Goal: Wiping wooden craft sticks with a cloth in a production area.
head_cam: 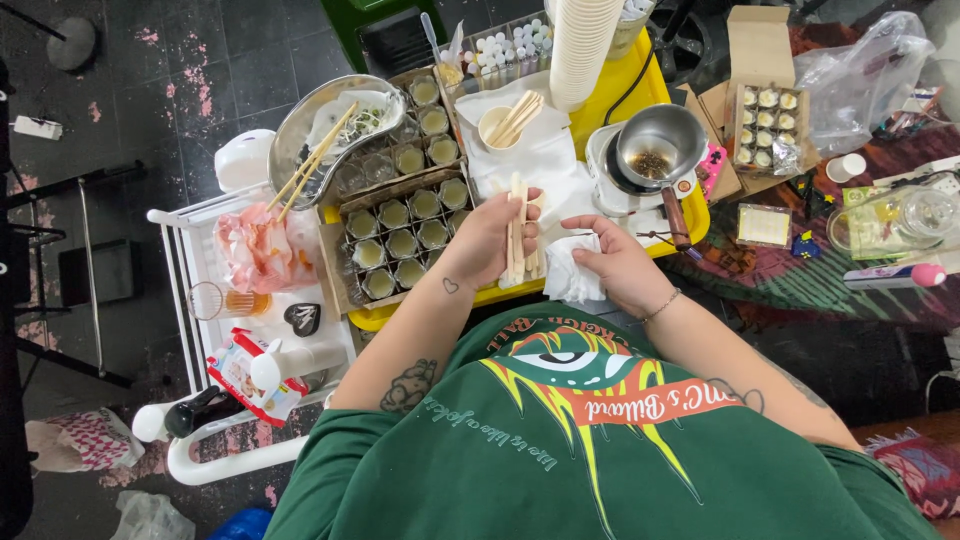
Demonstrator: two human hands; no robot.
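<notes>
My left hand (492, 240) is shut on a bundle of flat wooden sticks (518, 232), held upright over the yellow tray (620, 95). My right hand (612, 262) grips a crumpled white tissue (568, 272) just right of the sticks. To the left of my left hand sits a cardboard box of small glass jars (405, 240) filled with pale wax. Behind the sticks lies a white cloth (540, 160) with a small cup of more wooden sticks (503, 124).
A metal pot with a wooden handle (660, 150) stands on a white hotplate at right. A steel kidney dish with chopsticks (318, 140), a stack of white cups (580, 50), an open box of small candles (765, 125) and a white cart (250, 330) surround the tray.
</notes>
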